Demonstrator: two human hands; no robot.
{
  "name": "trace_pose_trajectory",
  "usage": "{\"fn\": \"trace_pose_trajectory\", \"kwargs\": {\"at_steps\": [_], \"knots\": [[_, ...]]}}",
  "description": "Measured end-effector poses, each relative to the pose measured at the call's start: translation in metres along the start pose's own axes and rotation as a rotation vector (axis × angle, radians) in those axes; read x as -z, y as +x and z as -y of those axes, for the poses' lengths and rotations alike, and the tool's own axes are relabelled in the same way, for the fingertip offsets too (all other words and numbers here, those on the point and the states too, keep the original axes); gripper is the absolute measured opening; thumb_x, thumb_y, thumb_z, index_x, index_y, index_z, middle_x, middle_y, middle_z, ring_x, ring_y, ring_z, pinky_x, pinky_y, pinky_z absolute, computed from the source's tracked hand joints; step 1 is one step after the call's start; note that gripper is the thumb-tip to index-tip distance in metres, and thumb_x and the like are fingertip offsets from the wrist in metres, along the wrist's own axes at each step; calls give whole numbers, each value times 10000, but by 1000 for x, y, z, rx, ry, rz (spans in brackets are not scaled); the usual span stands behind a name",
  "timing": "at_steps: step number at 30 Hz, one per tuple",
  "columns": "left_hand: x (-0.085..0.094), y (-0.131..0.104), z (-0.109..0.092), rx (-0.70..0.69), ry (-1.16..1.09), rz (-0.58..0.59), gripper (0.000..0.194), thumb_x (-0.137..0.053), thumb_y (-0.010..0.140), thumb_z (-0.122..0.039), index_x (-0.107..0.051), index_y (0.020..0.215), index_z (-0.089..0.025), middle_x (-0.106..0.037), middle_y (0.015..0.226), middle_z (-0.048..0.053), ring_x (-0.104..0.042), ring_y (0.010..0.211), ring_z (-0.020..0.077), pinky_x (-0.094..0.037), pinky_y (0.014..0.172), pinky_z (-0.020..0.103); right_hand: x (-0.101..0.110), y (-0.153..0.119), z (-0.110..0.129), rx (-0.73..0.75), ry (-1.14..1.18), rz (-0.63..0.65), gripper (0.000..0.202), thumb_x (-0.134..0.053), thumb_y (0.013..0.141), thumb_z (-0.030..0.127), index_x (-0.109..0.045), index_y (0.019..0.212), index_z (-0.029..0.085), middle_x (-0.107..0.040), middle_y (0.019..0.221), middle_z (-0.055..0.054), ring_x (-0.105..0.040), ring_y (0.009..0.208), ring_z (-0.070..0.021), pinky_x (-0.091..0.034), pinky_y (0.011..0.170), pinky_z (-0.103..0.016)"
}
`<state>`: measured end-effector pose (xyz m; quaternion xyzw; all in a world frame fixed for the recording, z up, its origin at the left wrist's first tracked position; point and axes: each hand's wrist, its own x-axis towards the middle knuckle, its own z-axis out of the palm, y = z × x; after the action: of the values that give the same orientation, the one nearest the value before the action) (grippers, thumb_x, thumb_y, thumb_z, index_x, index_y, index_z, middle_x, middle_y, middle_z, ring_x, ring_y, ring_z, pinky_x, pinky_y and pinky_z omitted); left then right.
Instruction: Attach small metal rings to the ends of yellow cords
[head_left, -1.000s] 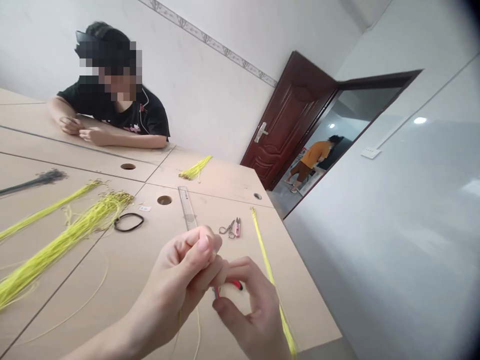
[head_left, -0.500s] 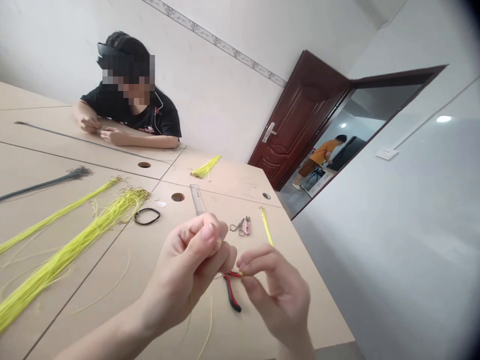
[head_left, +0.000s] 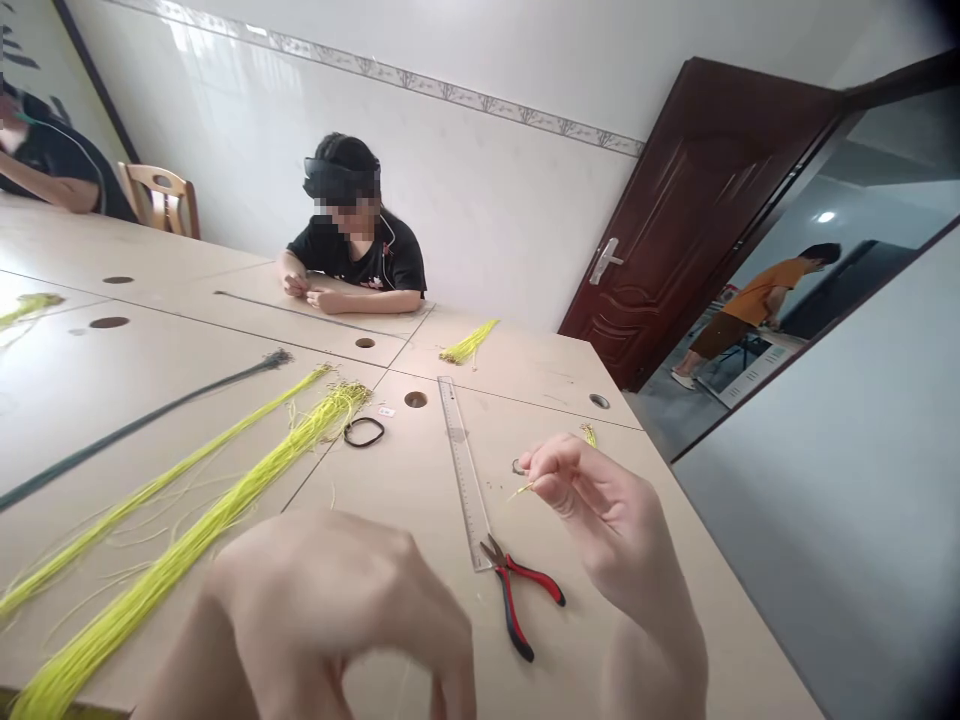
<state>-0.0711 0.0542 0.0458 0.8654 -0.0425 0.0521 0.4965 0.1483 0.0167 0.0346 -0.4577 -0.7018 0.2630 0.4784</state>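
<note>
My right hand (head_left: 592, 500) is raised over the right part of the table, thumb and fingertips pinched on a thin yellow cord end (head_left: 520, 490). Low in the view, my left hand (head_left: 337, 610) has its back to the camera and its fingers curved down; its fingertips are cut off by the lower edge. Between the hands lie red-and-black pliers (head_left: 517, 590), jaws against the end of a clear ruler (head_left: 463, 470). A large bundle of yellow cords (head_left: 202, 530) stretches out left of my left hand.
A thinner yellow bundle (head_left: 172, 470), a dark cord bundle (head_left: 150, 425) and a black band (head_left: 364, 432) lie on the table (head_left: 420, 450). Another yellow bundle (head_left: 469, 343) is farther back. A person (head_left: 360, 260) sits across; others are at far left and beyond the doorway.
The view has swung left. My hands have moved apart: the left is lower with its back up, the right holds a cord end away from it. The pliers and ruler are now uncovered.
</note>
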Motion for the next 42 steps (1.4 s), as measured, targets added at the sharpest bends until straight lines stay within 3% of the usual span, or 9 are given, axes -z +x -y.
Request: {"fn": "trace_pose_trajectory", "kwargs": {"at_steps": [4,6,8,10,20,26,31,37,42], "knots": [[2,23,8,-62,-204,-761,243,-529,872,-367,-573,735,-172,-643,684,41,-589,635,133,-462,621,229,15,-4,2,41,-79,-29,118,-541,881,292,-557,777,237,-571,794,20,-568,857,-145,-410,716,-250],[-3,39,10,72,-98,-1017,207,-498,901,-310,-583,772,-171,-631,715,17,-585,658,109,-455,635,212,20,-7,5,79,-128,-37,117,-544,879,283,-569,774,238,-593,806,19,-573,838,-139,-414,687,-238],[-11,52,10,222,45,-1033,186,-513,891,-340,-604,862,-181,-637,765,20,-593,709,128,-456,648,229,23,-11,8,110,-161,-50,121,-538,882,277,-577,774,241,-609,817,21,-578,796,-127,-422,653,-226],[-20,61,11,274,105,-987,199,-511,886,-374,-600,931,-202,-633,764,13,-589,718,140,-455,630,239,23,-14,10,124,-184,-68,127,-535,884,280,-581,772,244,-611,791,27,-573,733,-114,-427,615,-213],[-42,69,12,111,21,-980,171,-495,907,-316,-574,813,-198,-641,731,-28,-599,636,87,-485,577,187,25,-19,13,213,-238,-88,127,-563,862,282,-616,756,236,-621,634,46,-583,533,-85,-436,467,-187],[-51,68,6,90,116,-1101,192,-515,895,-296,-592,755,-190,-638,690,-26,-581,617,80,-469,560,164,15,-30,16,325,-336,-355,65,-615,822,314,-604,810,251,-633,749,25,-611,678,-114,-434,482,-179],[-56,63,0,76,208,-1186,194,-541,874,-289,-609,715,-201,-629,636,-27,-565,588,90,-440,506,160,14,-36,21,356,-423,-284,35,-613,826,288,-619,800,266,-624,748,44,-570,666,-101,-454,604,-199],[-56,61,-3,91,401,-1237,185,-582,840,-243,-635,664,-221,-620,588,-50,-526,539,71,-382,454,135,15,-36,22,397,-401,-224,48,-624,820,246,-622,790,284,-633,772,50,-579,702,-101,-456,622,-201],[-53,57,-3,105,258,-1100,228,-560,855,-326,-630,666,-219,-630,588,-39,-546,537,78,-396,449,135,16,-43,22,477,-327,-226,106,-640,798,167,-624,823,269,-634,840,22,-596,791,-128,-476,679,-239]]}}
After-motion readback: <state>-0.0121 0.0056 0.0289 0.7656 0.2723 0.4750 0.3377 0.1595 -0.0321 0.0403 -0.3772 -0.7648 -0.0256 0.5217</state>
